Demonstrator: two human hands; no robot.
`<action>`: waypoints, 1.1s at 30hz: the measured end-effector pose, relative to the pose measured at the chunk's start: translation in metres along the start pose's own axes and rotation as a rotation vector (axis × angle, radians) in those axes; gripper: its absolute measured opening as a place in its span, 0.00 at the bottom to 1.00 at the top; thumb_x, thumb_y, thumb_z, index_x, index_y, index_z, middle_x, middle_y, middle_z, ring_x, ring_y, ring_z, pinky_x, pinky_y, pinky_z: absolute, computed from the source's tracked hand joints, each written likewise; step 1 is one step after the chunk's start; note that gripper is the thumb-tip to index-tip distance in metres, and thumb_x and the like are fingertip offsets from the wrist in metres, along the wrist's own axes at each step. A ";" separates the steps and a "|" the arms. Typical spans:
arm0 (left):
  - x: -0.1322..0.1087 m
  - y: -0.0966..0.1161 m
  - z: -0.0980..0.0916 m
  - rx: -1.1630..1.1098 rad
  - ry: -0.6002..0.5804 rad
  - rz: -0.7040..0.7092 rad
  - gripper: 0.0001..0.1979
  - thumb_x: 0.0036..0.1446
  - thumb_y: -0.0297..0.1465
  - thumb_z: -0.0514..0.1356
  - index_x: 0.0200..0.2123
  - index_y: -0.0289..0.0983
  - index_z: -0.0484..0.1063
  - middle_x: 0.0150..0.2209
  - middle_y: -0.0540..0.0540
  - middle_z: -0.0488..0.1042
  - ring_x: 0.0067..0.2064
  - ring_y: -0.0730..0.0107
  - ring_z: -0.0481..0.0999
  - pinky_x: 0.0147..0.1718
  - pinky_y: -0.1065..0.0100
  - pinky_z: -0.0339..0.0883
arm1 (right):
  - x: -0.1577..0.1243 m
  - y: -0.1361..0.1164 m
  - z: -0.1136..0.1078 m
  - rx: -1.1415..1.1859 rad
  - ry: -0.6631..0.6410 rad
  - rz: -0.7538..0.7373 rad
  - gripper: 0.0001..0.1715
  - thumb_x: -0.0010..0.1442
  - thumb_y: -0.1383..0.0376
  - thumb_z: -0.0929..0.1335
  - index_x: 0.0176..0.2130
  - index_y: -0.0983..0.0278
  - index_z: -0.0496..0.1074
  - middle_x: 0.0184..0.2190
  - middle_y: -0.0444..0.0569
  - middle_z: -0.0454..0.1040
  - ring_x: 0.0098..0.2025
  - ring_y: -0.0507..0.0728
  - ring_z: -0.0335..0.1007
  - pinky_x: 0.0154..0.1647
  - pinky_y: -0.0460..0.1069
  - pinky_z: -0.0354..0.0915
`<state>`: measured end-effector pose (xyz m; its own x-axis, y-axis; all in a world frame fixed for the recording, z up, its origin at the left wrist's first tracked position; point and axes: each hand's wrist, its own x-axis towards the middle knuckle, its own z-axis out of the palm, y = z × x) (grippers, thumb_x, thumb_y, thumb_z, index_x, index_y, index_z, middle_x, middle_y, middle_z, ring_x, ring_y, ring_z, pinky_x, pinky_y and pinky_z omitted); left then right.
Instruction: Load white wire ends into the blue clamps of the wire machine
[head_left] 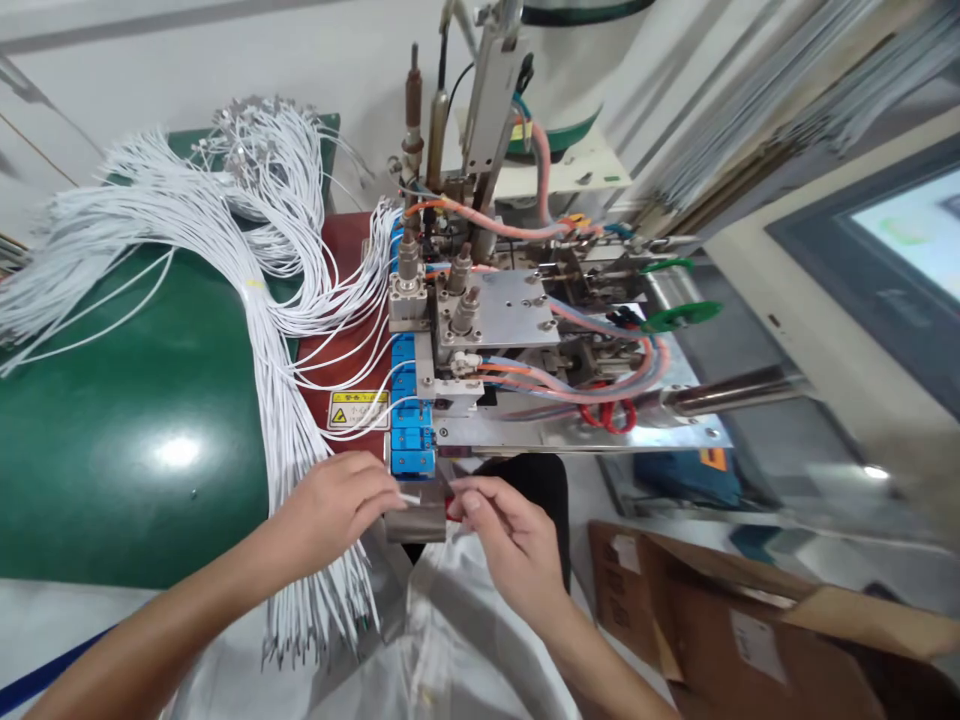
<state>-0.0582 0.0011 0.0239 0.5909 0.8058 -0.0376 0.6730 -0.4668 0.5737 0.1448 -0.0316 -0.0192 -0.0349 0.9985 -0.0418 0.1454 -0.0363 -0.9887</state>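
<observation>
My left hand is closed in a pinch on a white cable, and the cable's short end sticks out past the fingertips. Just right of it, my right hand has thumb and forefinger pressed together; what they hold, if anything, is too small to make out. Both hands are in front of a row of blue clamp blocks on the machine. Several white cables run from these blocks into a large bundle of white cables, which passes beside my left hand and hangs over the table's front edge.
A green table top lies on the left. Metal cylinders and hoses of the machine rise ahead, with a green-flanged spool at its right. A screen stands at the far right, above cardboard boxes.
</observation>
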 end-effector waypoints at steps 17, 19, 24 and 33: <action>0.028 0.009 0.036 -0.152 0.474 -0.113 0.10 0.59 0.29 0.54 0.42 0.37 0.73 0.36 0.46 0.79 0.35 0.71 0.77 0.37 0.71 0.72 | 0.038 -0.013 0.009 -0.028 0.129 -0.151 0.07 0.56 0.67 0.65 0.28 0.63 0.72 0.25 0.46 0.72 0.28 0.52 0.68 0.30 0.47 0.65; 0.028 0.009 0.037 -0.278 0.485 -0.228 0.08 0.57 0.31 0.56 0.38 0.38 0.75 0.34 0.48 0.79 0.33 0.72 0.78 0.35 0.72 0.72 | 0.037 -0.008 0.011 0.016 0.158 -0.138 0.06 0.56 0.67 0.66 0.31 0.63 0.73 0.28 0.47 0.73 0.31 0.53 0.70 0.33 0.48 0.66; 0.028 0.007 0.038 -0.448 0.397 -0.354 0.08 0.56 0.32 0.58 0.34 0.38 0.76 0.33 0.49 0.79 0.34 0.70 0.77 0.35 0.72 0.71 | 0.040 -0.005 0.016 0.054 0.138 -0.167 0.05 0.54 0.68 0.67 0.30 0.63 0.74 0.28 0.47 0.72 0.30 0.53 0.69 0.29 0.47 0.65; 0.031 0.008 0.036 -0.593 0.352 -0.386 0.09 0.57 0.32 0.56 0.31 0.36 0.75 0.28 0.50 0.77 0.30 0.74 0.74 0.32 0.75 0.67 | 0.043 -0.008 0.025 0.037 0.156 -0.144 0.06 0.54 0.68 0.66 0.26 0.63 0.70 0.24 0.45 0.70 0.27 0.52 0.66 0.29 0.47 0.64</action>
<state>-0.0186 0.0088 -0.0015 0.1217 0.9854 -0.1186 0.3937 0.0618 0.9171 0.1176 0.0104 -0.0163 0.1013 0.9875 0.1206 0.1132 0.1090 -0.9876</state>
